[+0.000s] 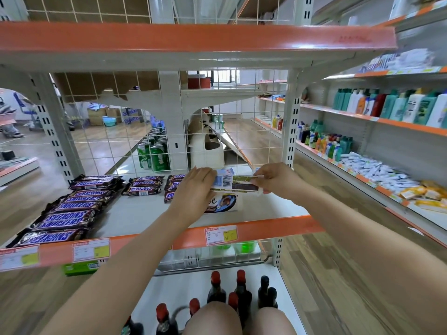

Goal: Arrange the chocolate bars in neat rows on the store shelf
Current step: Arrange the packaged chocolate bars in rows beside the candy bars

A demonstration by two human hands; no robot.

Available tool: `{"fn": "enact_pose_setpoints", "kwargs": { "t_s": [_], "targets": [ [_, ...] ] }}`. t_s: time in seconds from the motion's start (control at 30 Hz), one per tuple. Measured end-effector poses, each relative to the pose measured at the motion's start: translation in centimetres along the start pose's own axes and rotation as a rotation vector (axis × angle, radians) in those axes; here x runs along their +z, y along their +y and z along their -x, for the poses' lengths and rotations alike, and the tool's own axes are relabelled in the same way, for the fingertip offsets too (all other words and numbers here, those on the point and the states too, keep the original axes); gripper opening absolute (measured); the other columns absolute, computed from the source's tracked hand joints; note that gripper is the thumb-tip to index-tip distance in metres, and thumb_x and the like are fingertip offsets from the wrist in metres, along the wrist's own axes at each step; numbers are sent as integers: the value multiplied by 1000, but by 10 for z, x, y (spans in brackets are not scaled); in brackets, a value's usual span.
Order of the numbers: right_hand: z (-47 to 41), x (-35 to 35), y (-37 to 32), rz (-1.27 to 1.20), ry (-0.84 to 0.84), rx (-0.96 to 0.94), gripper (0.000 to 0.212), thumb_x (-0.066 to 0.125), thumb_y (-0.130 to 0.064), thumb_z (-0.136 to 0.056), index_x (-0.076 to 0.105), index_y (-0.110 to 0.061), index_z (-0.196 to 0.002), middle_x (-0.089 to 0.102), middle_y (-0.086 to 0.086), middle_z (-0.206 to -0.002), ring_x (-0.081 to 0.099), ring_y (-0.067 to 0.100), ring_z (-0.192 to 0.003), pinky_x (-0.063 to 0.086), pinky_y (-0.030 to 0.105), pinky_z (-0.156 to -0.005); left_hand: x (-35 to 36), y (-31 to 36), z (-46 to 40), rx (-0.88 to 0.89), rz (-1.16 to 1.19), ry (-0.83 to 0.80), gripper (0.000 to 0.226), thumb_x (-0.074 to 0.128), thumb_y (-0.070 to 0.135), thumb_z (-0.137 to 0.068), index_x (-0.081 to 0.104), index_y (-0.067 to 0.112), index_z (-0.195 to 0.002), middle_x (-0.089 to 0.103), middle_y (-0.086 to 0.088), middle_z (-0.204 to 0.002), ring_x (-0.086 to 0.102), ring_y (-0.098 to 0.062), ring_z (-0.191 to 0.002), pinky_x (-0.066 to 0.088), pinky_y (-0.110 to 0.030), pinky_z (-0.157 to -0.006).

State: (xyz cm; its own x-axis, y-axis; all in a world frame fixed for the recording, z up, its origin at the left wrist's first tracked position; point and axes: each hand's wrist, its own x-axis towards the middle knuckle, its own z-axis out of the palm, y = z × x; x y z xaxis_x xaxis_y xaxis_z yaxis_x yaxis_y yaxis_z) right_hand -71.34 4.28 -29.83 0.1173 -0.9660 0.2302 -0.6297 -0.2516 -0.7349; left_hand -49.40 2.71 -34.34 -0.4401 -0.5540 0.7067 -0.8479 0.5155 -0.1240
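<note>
A white chocolate bar (235, 183) with its barcode side up hangs just above the white shelf (135, 213). My left hand (193, 189) grips its left end and my right hand (275, 181) pinches its right end. Under it lies a flat Dove bar (223, 201), partly covered by my left hand. Snickers bars (70, 216) lie in a row down the shelf's left side. Two more Snickers stacks (142, 184) sit near the wire back, the right one half hidden behind my left hand.
A wire grid (116, 131) closes the shelf's back. An orange shelf edge (266, 229) with price tags runs along the front. Dark bottles (239, 291) stand on the lower shelf. Shampoo bottles (391, 105) and packets fill the shelves at right.
</note>
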Motion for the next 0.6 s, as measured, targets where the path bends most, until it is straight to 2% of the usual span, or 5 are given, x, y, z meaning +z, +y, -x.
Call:
{"fn": "enact_pose_setpoints", "kwargs": {
  "t_s": [0.13, 0.23, 0.3, 0.4, 0.6],
  "targets": [
    [1, 1, 3, 296, 178, -177, 14, 56, -20, -93, 63, -11, -100, 54, -5, -77, 46, 8, -64, 31, 11, -52, 6, -2, 7, -191, 110, 1, 51, 78, 7, -72, 58, -5, -118, 60, -23, -117, 59, -39, -106, 49, -46, -87],
    [4, -2, 10, 568, 384, -488, 14, 53, -10, -92, 64, -3, -96, 62, 9, -90, 57, 29, -74, 41, 27, -57, -2, 2, 6, -467, 399, 14, 13, 57, 13, -91, 65, 3, -91, 64, -11, -88, 60, -23, -79, 46, -33, -74],
    [3, -4, 18, 753, 518, -765, 8, 57, 0, -81, 65, -1, -83, 64, 12, -79, 60, 33, -65, 46, 30, -50, -8, 5, -1, -795, 730, -26, 33, 50, 23, -95, 58, 7, -67, 59, -3, -59, 54, -14, -55, 42, -28, -64],
    [5, -6, 25, 863, 606, -993, 17, 53, 7, -78, 67, -2, -80, 68, 12, -82, 64, 30, -70, 50, 31, -55, -14, 9, -8, -1172, 1327, -146, 50, 44, 45, -95, 63, 3, -77, 68, -7, -60, 65, -18, -55, 56, -29, -59],
    [11, -5, 32, 957, 573, -1179, 17, 54, 1, -87, 70, -2, -82, 70, 13, -90, 69, 28, -82, 55, 35, -81, -15, 16, -7, -1214, 1735, -89, 12, 53, 15, -94, 58, 4, -92, 71, -10, -63, 69, -15, -55, 58, -23, -55]
  ]
}}
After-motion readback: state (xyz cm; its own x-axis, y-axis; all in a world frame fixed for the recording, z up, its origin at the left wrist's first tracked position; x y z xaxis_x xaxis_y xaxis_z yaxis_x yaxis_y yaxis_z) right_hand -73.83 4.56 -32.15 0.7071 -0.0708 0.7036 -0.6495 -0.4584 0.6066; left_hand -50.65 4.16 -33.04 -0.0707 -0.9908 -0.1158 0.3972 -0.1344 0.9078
